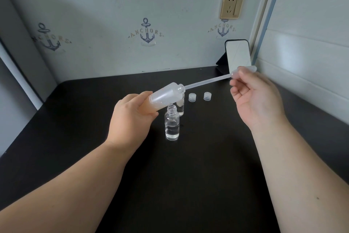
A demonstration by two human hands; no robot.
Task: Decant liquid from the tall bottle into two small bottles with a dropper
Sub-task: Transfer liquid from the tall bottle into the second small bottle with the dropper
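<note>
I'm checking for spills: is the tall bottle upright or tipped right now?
Tipped. The left hand holds the tall bottle nearly on its side, neck toward the right, with the dropper in its mouth.

You have open table in front of the two small bottles, but two caps and a phone stand behind them.

We note a dark table set against the wall. On it stand two small clear bottles: the nearer bottle, uncapped and part-filled, and the farther bottle just behind. Two translucent caps lie beyond, and a propped phone occupies the back right corner.
</note>
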